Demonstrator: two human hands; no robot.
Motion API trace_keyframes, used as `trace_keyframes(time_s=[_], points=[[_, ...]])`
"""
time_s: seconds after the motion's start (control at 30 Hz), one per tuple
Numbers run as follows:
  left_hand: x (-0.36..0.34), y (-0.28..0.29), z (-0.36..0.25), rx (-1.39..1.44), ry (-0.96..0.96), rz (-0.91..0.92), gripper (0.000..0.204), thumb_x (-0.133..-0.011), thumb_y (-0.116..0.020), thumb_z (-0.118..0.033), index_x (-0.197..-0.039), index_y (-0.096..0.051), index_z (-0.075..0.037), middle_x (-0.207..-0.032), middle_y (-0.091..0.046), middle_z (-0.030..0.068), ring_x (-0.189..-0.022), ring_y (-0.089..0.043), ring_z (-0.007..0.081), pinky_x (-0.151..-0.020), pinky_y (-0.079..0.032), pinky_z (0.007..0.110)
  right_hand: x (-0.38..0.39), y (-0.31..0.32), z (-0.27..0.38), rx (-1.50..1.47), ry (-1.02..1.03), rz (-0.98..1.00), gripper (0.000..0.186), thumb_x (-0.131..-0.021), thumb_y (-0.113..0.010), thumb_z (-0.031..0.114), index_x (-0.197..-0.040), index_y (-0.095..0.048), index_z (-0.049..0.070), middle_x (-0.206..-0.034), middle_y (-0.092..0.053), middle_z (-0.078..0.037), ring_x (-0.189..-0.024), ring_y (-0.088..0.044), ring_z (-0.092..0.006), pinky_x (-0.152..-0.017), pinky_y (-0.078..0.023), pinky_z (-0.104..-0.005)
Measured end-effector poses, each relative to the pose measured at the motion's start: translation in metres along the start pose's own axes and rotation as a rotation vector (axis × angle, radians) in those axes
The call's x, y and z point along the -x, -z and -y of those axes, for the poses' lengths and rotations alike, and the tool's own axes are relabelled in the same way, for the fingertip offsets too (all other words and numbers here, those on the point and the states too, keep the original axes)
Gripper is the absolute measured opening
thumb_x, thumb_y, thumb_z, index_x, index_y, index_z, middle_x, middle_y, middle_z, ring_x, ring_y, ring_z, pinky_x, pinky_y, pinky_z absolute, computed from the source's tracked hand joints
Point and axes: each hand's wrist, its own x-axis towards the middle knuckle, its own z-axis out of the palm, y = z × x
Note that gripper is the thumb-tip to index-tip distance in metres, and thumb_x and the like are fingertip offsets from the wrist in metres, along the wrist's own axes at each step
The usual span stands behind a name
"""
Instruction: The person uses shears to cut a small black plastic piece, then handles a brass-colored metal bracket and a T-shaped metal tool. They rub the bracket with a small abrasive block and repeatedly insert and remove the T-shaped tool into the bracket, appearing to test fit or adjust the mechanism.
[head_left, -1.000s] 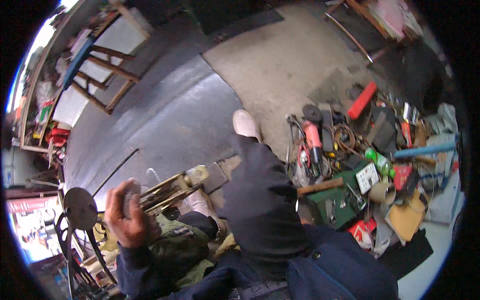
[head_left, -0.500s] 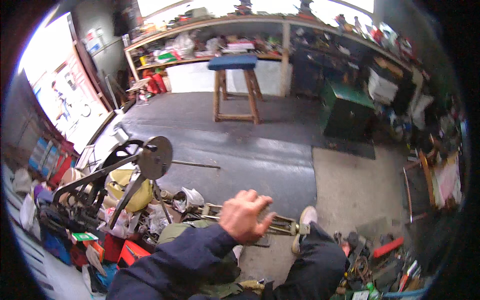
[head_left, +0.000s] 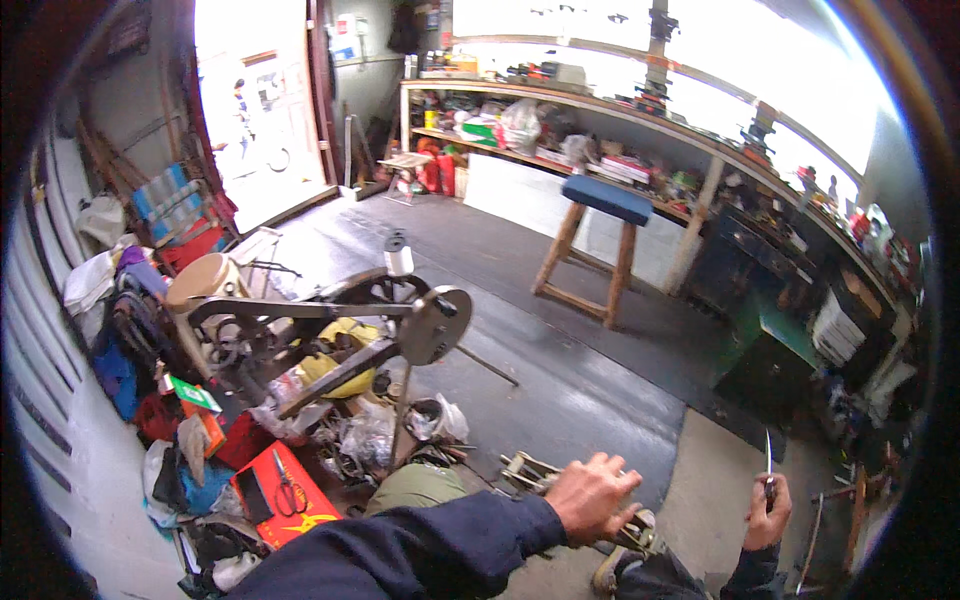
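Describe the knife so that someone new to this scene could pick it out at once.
Find the green box toward the right of the picture. Below it, the right hand grips the knife by its dark handle. A slim, pale blade pointing up out of the fist sets it apart from the clutter farther right.

From where I stand, the dark floor (head_left: 560, 425) gives way to a paler patch (head_left: 705, 460) near the lower right. A blue-topped wooden stool (head_left: 607, 200) stands on the dark part, a green chest (head_left: 765, 355) farther right. Along the wall, the long bench (head_left: 570, 97) bears small dark objects against the glare, too tiny to make out; its lower shelf (head_left: 470, 143) holds a whitish plastic bag (head_left: 521, 126) among mixed clutter.
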Motion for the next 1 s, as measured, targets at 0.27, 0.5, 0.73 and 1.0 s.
trace_keyframes(time_s=[0.27, 0.5, 0.73, 1.0], points=[[0.004, 0.000, 0.001, 0.084, 0.019, 0.000, 0.040, -0.093, -0.072, -0.035, -0.122, -0.067, -0.008, -0.105, -0.063, 0.0173, -0.102, -0.063, 0.0357, -0.077, -0.057, 0.047, -0.013, -0.098, 0.029, -0.031, 0.107, 0.040, 0.013, -0.103, -0.062, 0.011, -0.094, -0.063, 0.001, -0.073, -0.055, 0.000, -0.067, -0.048, -0.0088, -0.061, -0.036, -0.0286], [0.003, 0.000, 0.002, 0.056, 0.010, -0.032, 0.040, -0.092, -0.073, -0.036, -0.121, -0.067, -0.009, -0.104, -0.062, 0.0158, -0.100, -0.063, 0.0355, -0.076, -0.056, 0.047, -0.007, -0.082, 0.004, -0.044, 0.083, 0.108, 0.012, -0.090, -0.072, 0.008, -0.089, -0.064, -0.001, -0.075, -0.057, -0.004, -0.069, -0.053, -0.0129, -0.063, -0.040, -0.0307], [-0.001, 0.001, 0.000, 0.026, -0.022, -0.103, 0.037, -0.090, -0.077, -0.038, -0.115, -0.071, -0.012, -0.098, -0.066, 0.0134, -0.093, -0.066, 0.0351, -0.076, -0.058, 0.045, 0.004, -0.049, -0.001, 0.011, 0.206, -0.023, 0.012, -0.085, -0.075, 0.005, -0.088, -0.065, -0.001, -0.085, -0.056, -0.008, -0.075, -0.055, -0.0183, -0.065, -0.041, -0.0318], [-0.010, 0.007, -0.010, -0.007, 0.007, -0.070, 0.033, -0.087, -0.078, -0.033, -0.113, -0.075, -0.013, -0.098, -0.068, 0.0122, -0.094, -0.067, 0.0341, -0.077, -0.058, 0.046, 0.012, -0.025, 0.008, -0.504, -0.163, -0.083, 0.015, -0.100, -0.072, 0.014, -0.101, -0.072, -0.001, -0.087, -0.075, -0.010, -0.063, -0.060, -0.0100, -0.058, -0.049, -0.0253]])
